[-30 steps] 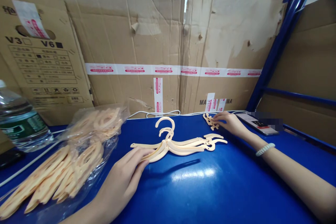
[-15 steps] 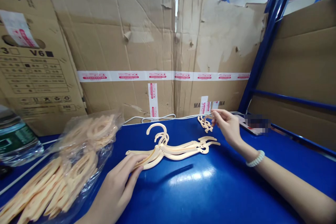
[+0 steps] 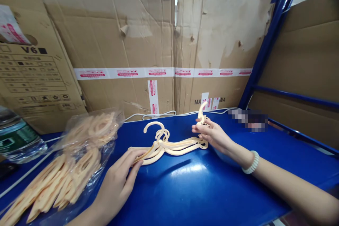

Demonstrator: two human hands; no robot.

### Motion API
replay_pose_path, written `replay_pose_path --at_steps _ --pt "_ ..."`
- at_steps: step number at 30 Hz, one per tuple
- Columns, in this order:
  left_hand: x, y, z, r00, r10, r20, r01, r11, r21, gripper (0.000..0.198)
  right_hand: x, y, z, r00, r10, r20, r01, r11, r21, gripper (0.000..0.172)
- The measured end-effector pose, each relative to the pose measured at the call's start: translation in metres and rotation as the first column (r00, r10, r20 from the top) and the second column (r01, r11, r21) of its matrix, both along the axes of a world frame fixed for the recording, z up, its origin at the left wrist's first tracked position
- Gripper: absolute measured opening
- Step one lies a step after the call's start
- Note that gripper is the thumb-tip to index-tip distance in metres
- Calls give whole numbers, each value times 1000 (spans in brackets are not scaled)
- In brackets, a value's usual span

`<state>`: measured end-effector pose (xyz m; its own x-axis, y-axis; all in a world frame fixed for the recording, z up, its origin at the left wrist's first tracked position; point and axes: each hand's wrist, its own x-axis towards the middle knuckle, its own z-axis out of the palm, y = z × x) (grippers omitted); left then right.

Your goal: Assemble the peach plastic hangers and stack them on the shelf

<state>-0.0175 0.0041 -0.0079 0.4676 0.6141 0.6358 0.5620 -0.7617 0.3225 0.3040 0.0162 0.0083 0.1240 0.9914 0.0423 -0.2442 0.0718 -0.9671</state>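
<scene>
- A second ago the right hand (image 3: 215, 137) was down at the pile of small cream pieces (image 3: 207, 118) near the table's back edge; now it has come in to the right end of the cream hangers (image 3: 176, 153), at their three o'clock.
- Its fingertips now pinch a curved cream piece (image 3: 200, 116), the tip pointing up to about one o'clock; the pile lies mostly hidden behind the hand.
- Two prongs that stuck out past the hangers' right end can't be made out now, with the hand there.
- The left hand (image 3: 118, 176) has kept its place at the hangers' eight o'clock, thumb and fingers pinching their left arm.
- The hangers lie mid-table, hooks toward eleven o'clock, on a glossy blue table (image 3: 164, 197) with a bright glare patch and a dark shadow.
- At nine o'clock from them, a clear plastic bag (image 3: 108, 153) of similar parts; beyond it, a water bottle (image 3: 19, 141) with a green label.
- Toward two o'clock, a blurred-out item (image 3: 247, 118).
- At twelve, a white cable (image 3: 159, 115) and tall cardboard (image 3: 119, 39) crossed by red-printed white tape (image 3: 156, 72).
- At two, farther up, a slanting blue post (image 3: 265, 53).
</scene>
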Motion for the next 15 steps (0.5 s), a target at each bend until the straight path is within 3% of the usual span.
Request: replay_pose_path --at_steps 8,15 --pt "-2 -3 4 998 49 33 -43 984 -176 20 0 -1 -6 978 209 21 -208 977 -39 30" --pt "-5 2 7 993 79 87 -52 960 -276 17 5 -7 7 940 337 -54 -341 935 -95 29"
